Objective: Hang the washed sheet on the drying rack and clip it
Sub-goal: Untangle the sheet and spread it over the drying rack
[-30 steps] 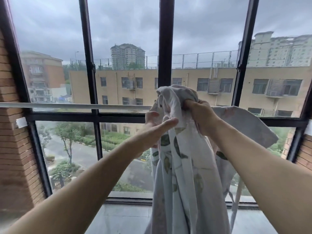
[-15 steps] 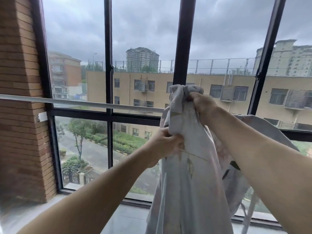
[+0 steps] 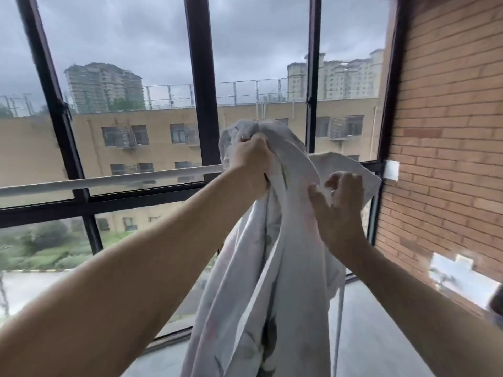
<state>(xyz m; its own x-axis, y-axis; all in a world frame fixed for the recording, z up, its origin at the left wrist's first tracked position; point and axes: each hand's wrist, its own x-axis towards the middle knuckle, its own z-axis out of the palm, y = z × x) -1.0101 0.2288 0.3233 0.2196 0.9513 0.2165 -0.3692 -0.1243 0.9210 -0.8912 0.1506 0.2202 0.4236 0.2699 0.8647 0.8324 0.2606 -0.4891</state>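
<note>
The washed sheet [image 3: 275, 281], white with a faint leaf print, hangs bunched in front of me at rail height. My left hand [image 3: 251, 161] grips the gathered top of the bunch. To its right and a little lower, my right hand [image 3: 340, 205] has its thumb on the fabric and curled fingers pinching a fold that spreads toward the wall. The white drying rail [image 3: 109, 183] runs level across the window behind the sheet. The sheet hides the rail's right part. No clips show.
A white bracket [image 3: 391, 170] sits on the brick wall [image 3: 449, 131] at the right, at rail height. Black window frames [image 3: 202, 91] stand right behind the rail. A grey tiled floor [image 3: 375, 336] lies below.
The view has swung right to the brick wall. My left hand has taken over the top of the bunch. My right hand has dropped to a fold on the right.
</note>
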